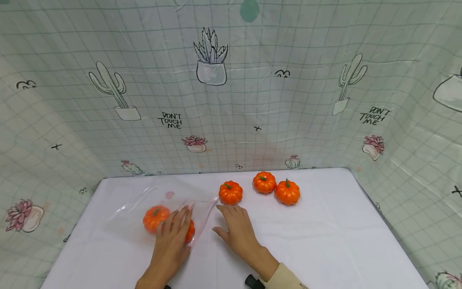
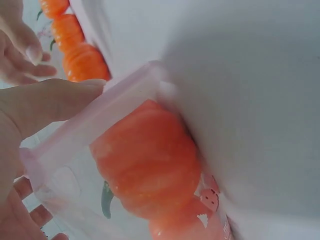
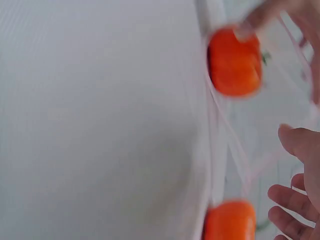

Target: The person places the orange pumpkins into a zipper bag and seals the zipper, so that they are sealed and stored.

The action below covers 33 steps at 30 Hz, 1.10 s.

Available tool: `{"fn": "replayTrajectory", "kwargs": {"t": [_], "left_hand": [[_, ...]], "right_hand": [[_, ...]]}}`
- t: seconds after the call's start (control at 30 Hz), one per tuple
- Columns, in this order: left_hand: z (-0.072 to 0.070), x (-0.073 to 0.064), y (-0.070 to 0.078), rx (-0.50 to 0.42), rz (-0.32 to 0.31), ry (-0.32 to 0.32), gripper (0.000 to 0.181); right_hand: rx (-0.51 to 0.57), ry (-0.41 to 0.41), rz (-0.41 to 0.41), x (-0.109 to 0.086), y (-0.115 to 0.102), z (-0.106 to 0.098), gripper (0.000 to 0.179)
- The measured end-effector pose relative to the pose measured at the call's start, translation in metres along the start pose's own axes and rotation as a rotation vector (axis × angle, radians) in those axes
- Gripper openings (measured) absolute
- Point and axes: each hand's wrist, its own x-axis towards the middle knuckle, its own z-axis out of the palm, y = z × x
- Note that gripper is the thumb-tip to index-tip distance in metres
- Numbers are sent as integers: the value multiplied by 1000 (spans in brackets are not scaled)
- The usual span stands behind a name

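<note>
A clear zip bag (image 1: 122,220) with a pink edge lies at the left of the table. Two small orange pumpkins (image 1: 156,218) with green stems are inside it. My left hand (image 1: 169,243) rests over the bag's mouth and partly hides the nearer pumpkin (image 2: 150,160); in the left wrist view its thumb touches the pink edge. To the right of the bag, my right hand (image 1: 238,230) hovers with its fingers spread and nothing in them. Its fingertips are just in front of a loose pumpkin (image 1: 231,192).
Two more pumpkins, one at the back (image 1: 264,182) and one at its right (image 1: 287,192), sit side by side. A white cloth covers the table (image 1: 325,241). Behind and beside it hangs a grid-patterned curtain (image 1: 245,100) with plant drawings.
</note>
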Motion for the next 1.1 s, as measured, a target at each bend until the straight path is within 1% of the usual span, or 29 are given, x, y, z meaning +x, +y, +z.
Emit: {"fn": "replayTrajectory", "kwargs": {"t": [0.13, 0.2, 0.33, 0.4, 0.5, 0.57, 0.7, 0.8, 0.87, 1.0, 1.1], "left_hand": [[-2, 1, 1, 5, -27, -44, 107], [-3, 2, 2, 8, -43, -70, 108], [-4, 3, 4, 9, -77, -115, 111], [-4, 4, 4, 9, -84, -124, 112], [-3, 5, 3, 10, -80, -118, 112], [-3, 6, 3, 12, -78, -117, 112], [-2, 7, 4, 10, -89, -133, 112], [-2, 7, 5, 11, -96, -146, 113], [-2, 7, 6, 13, -98, -150, 113], [-2, 7, 5, 6, -96, -145, 113], [-2, 7, 5, 1, -92, -138, 113]], "right_hand": [[32, 104, 52, -2, 23, -13, 60], [43, 134, 90, -3, 35, -19, 58], [31, 178, 164, -6, 58, -31, 59], [19, 208, 192, -8, 70, -36, 59], [3, 246, 236, -12, 88, -43, 58], [-4, 263, 269, -15, 99, -47, 57], [-4, 287, 350, -19, 118, -55, 60], [0, 297, 417, -21, 131, -60, 67], [4, 289, 459, -22, 138, -62, 72], [1, 233, 524, -24, 150, -64, 81], [-16, 176, 550, -26, 159, -65, 86]]}}
